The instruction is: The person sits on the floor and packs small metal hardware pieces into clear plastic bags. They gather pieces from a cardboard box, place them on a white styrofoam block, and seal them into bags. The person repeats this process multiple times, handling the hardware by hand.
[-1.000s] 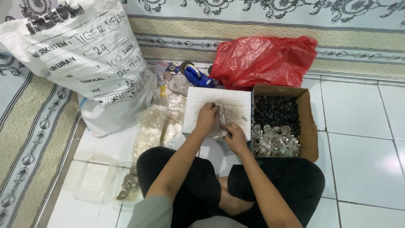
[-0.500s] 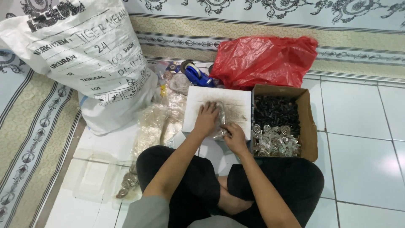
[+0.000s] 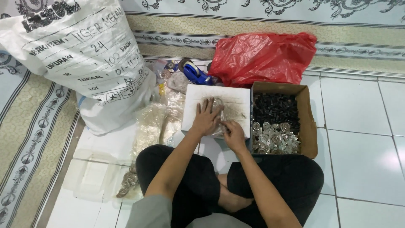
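Clear plastic packet (image 3: 218, 120) on white board (image 3: 234, 101); left hand (image 3: 205, 120) flat on it; right hand (image 3: 233, 135) pinching its edge.

A seated person's left hand (image 3: 205, 119) presses a small clear plastic packet (image 3: 219, 120) on a white board (image 3: 215, 107), right hand (image 3: 234, 135) alongside; right, a cardboard box (image 3: 307, 126) holds small parts.

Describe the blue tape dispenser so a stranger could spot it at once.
Start at the big red plastic bag by the patterned carpet. Just left of it, behind the white box, lies the tape dispenser. It is the only bright blue item among the clear plastic wrappers.
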